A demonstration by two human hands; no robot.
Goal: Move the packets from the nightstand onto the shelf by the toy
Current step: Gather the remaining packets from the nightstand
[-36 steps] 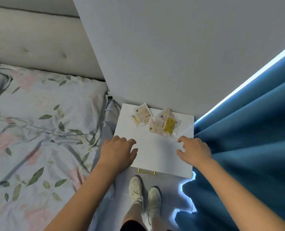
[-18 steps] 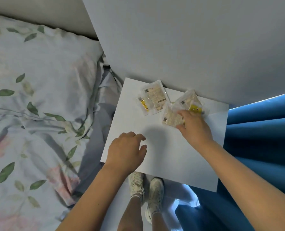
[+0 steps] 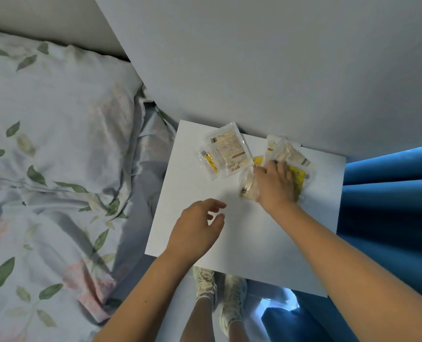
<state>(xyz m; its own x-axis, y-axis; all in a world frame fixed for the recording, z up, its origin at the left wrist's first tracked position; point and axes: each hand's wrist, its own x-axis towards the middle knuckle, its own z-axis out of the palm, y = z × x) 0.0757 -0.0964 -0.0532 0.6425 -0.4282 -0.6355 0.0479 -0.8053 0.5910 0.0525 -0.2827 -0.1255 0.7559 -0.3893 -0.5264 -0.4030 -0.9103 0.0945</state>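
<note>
Nearest, at the bottom edge, a pair of pale shoes (image 3: 219, 292) stands on the floor just under the near edge of the white nightstand (image 3: 266, 243), with two bare forearms reaching over them. The left hand (image 3: 195, 230) hovers over the near left part of the nightstand top, fingers loosely curled and spread, holding nothing. Farther in and to the right, the right hand (image 3: 275, 186) lies palm down on a cluster of clear packets (image 3: 293, 159) with yellow and beige contents; its fingers spread over them, and whether they merely press or have hold of a packet cannot be told. These packets overlap one another near the far right part of the top, close to the wall (image 3: 254, 58). Just left of them lie two more packets (image 3: 226, 151), a larger one with a beige printed label partly over a smaller one with a yellow strip, apart from both hands. To the right of the nightstand hangs a blue curtain (image 3: 390, 206). To the left lies a bed (image 3: 44, 169) with leaf-patterned bedding and a pillow (image 3: 64, 99) against the far headboard.
</note>
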